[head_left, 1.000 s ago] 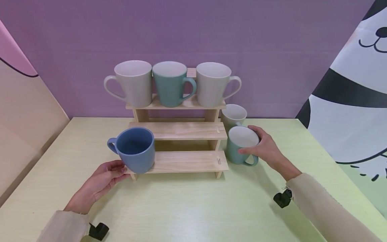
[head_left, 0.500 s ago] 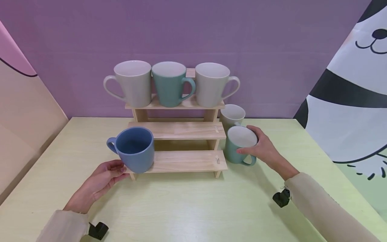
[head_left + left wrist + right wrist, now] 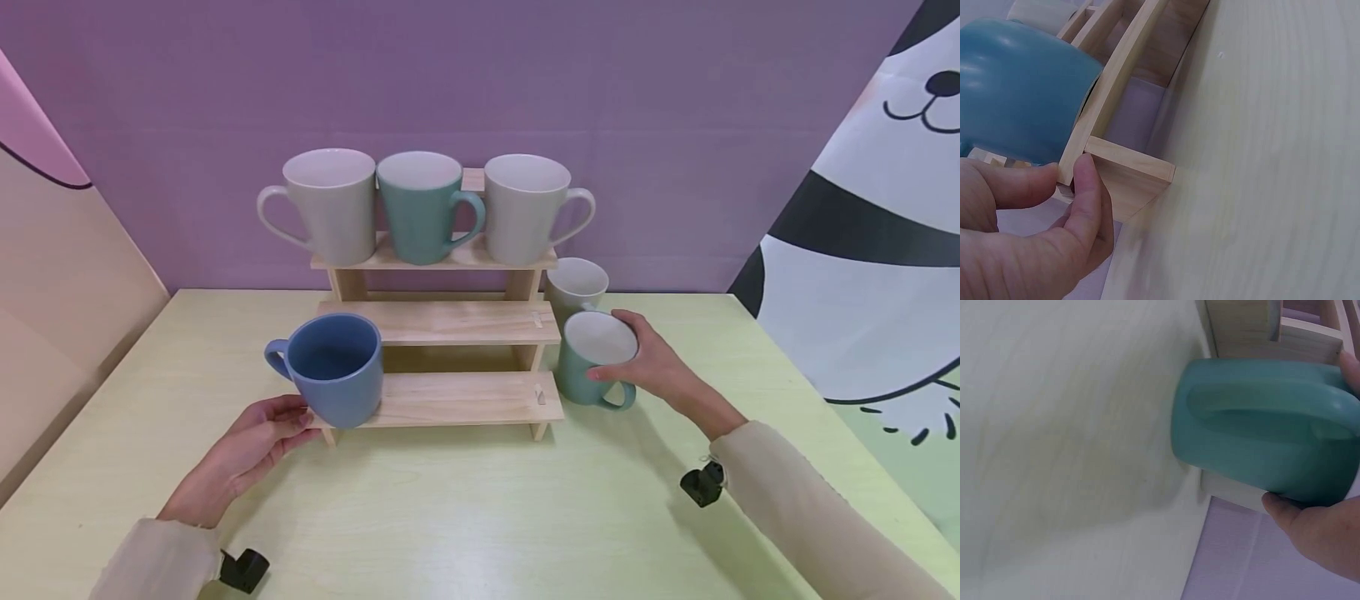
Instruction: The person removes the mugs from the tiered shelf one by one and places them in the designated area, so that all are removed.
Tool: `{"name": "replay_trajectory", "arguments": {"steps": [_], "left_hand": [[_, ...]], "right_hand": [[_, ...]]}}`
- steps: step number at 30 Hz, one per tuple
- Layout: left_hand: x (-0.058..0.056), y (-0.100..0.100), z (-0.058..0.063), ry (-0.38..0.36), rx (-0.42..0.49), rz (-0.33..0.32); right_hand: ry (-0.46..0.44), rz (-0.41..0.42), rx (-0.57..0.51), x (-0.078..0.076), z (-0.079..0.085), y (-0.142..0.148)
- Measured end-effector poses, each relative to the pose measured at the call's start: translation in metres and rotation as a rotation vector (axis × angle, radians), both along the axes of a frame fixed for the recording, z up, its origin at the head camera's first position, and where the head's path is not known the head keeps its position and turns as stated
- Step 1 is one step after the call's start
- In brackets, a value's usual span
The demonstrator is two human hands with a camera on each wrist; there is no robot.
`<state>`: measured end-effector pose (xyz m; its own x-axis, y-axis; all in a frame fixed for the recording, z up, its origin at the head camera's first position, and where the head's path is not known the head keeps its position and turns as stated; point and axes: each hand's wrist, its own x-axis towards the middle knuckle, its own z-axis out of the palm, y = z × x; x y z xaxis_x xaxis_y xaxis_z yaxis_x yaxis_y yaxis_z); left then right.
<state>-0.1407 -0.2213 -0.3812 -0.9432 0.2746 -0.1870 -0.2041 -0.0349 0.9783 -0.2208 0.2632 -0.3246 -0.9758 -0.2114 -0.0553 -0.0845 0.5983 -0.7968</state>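
Observation:
A three-tier wooden display stand stands on the table. My left hand pinches the left end of its lowest board, thumb above and fingers beneath, as the left wrist view shows close up. Right beside that thumb sits a blue mug on the lowest tier, handle to the left. At the stand's right side my right hand grips a green mug near its rim, thumb on the near side and fingers on the far side. That mug stands upright; its handle faces the person.
Across the top tier are a white mug, a teal mug and another white mug. A pale mug stands behind the green one, partly hidden. Purple backdrop rises behind the table.

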Motion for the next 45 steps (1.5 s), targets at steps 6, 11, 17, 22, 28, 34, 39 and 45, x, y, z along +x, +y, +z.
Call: {"name": "replay_trajectory", "arguments": {"steps": [6,11,17,22,28,34,39,45], "left_hand": [[0.0,0.0,0.0,-0.006,0.002,0.003],[0.001,0.0,0.0,-0.005,-0.01,0.009],[0.001,0.001,0.001,0.003,-0.014,0.004],[0.0,0.0,0.001,0.01,-0.008,-0.002],[0.0,0.001,0.0,0.009,0.001,-0.003],[0.0,0.0,0.0,0.01,0.013,-0.011],[0.0,0.0,0.0,0.019,0.013,-0.013],[0.0,0.0,0.0,0.011,0.012,-0.009]], "right_hand": [[-0.01,0.058,-0.011,0.0,0.009,0.002],[-0.009,0.061,0.013,-0.002,0.017,0.001],[-0.01,0.063,0.011,-0.004,0.026,0.0],[-0.01,0.064,0.021,-0.007,0.035,-0.001],[0.0,0.069,0.057,-0.012,0.044,-0.003],[0.013,0.079,0.062,-0.016,0.054,-0.007],[0.024,0.088,0.066,-0.017,0.062,-0.012],[0.032,0.078,0.063,-0.021,0.074,-0.02]]}}
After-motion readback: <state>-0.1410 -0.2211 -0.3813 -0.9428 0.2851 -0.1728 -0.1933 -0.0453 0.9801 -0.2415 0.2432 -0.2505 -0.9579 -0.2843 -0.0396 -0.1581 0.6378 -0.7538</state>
